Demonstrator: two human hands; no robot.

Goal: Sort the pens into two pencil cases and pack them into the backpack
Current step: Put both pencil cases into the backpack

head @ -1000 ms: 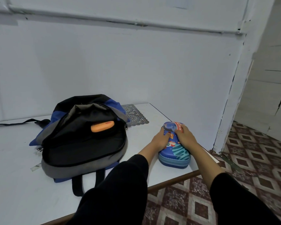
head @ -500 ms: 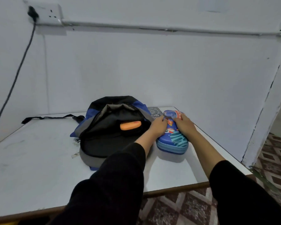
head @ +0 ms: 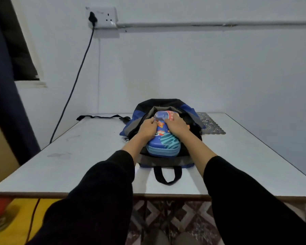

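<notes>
A blue pencil case [head: 163, 141] with a space print lies over the open mouth of the black, grey and blue backpack [head: 166, 160] in the middle of the white table [head: 78, 165]. My left hand [head: 147, 129] grips the case's left side and my right hand [head: 177, 125] grips its right side, fingers curled over the top. The case's far end reaches into the opening. The orange pencil case seen earlier inside the bag is hidden behind the blue one.
A patterned mat [head: 211, 125] lies at the table's far right, beside the backpack. The backpack's strap [head: 99, 117] trails to the left, its carry handle [head: 167, 175] toward me. A black cable [head: 74, 82] hangs from a wall socket [head: 102, 16]. Patterned floor tiles show below the table's front edge.
Both hands carried the blue pencil case from the table on the backpack's right onto its open mouth. The orange case is now covered. My view swung left.
</notes>
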